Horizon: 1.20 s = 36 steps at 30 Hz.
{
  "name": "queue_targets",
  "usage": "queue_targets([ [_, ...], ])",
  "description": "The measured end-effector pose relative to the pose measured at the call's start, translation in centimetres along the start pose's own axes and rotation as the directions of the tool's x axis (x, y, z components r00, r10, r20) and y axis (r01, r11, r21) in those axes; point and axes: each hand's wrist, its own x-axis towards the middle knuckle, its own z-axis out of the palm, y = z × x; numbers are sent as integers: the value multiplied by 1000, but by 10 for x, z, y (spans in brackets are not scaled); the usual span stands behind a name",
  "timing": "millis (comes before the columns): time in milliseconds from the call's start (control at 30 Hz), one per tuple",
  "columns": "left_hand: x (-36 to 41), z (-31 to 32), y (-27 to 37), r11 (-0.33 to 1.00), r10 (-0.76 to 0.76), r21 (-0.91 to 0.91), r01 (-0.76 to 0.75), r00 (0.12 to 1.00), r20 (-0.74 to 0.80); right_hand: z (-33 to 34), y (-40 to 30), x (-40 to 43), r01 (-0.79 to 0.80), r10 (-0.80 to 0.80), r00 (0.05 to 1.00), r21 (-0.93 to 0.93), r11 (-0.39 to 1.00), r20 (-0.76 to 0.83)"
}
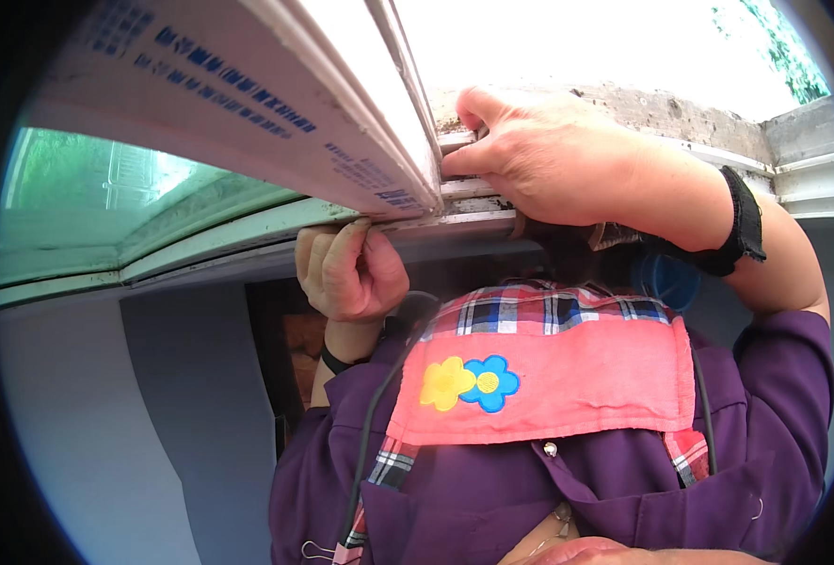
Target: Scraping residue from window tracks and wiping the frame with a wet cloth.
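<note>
My right hand [558,166] reaches over the white window track [470,189], beside the upright edge of a sliding window sash [435,166]. Its thumb and a finger are spread at the track; a small dark bit shows between them, but whether it is held cannot be told. The track is speckled with dark dirt. My left hand [352,272] is curled, with its fingertips at the lower edge of the window frame [240,229], just below the sash. Nothing shows inside it. The sash's wide side bears a pale covering [262,106] with blue writing.
Green-tinted glass [71,205] lies at the left. A rough, stained outer ledge [678,116] runs beyond the track to a corner at the right. Below the window are a grey wall [191,353] and a blue round container [671,279], partly hidden by my right arm. A red apron [586,381] covers my front.
</note>
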Motion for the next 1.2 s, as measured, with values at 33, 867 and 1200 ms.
queue_targets([
  [33, 1, 0, 0, 1000, 8, 0, -8, 1000, 7, 2, 0, 0, 29, -29, 999, -26, 999, -18],
  [867, 0, 5, -2, 1000, -4, 25, 5, 999, -33, -9, -5, -4, -47, 47, 992, 2, 999, 118],
  [1200, 5, 6, 3, 999, 5, 33, -3, 998, -59, -13, -12, -10, -64, 73, 995, -127, 990, 69],
])
